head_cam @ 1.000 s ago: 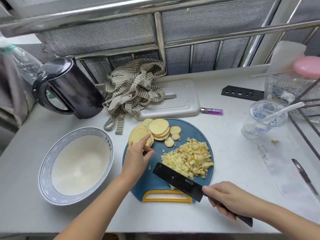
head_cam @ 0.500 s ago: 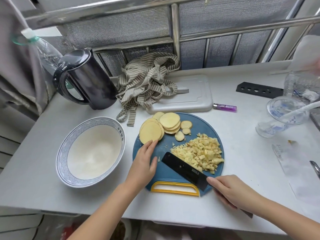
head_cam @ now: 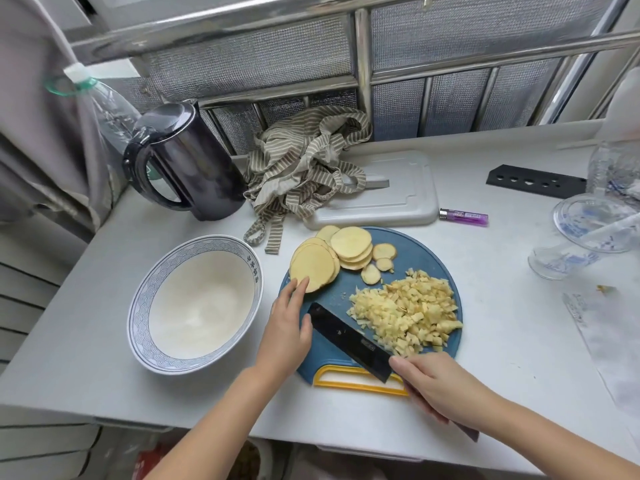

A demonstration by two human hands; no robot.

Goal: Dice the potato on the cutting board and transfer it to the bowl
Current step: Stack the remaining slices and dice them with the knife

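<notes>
Dice (head_cam: 405, 313) are lying on the cutting board's (head_cam: 429, 251) right; uncut slices (head_cam: 313, 268) are being touched by the flat left hand (head_cam: 287, 327), the knife (head_cam: 346, 336) being gripped by the right hand (head_cam: 440, 386). The bowl (head_cam: 138, 306) is standing empty.

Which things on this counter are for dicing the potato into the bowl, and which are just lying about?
For the job: cutting board, potato slices, diced potato, knife, bowl, left hand, right hand.
Lying about: kettle, striped cloth, grey tray, purple lighter, glass cup, black strip.
</notes>
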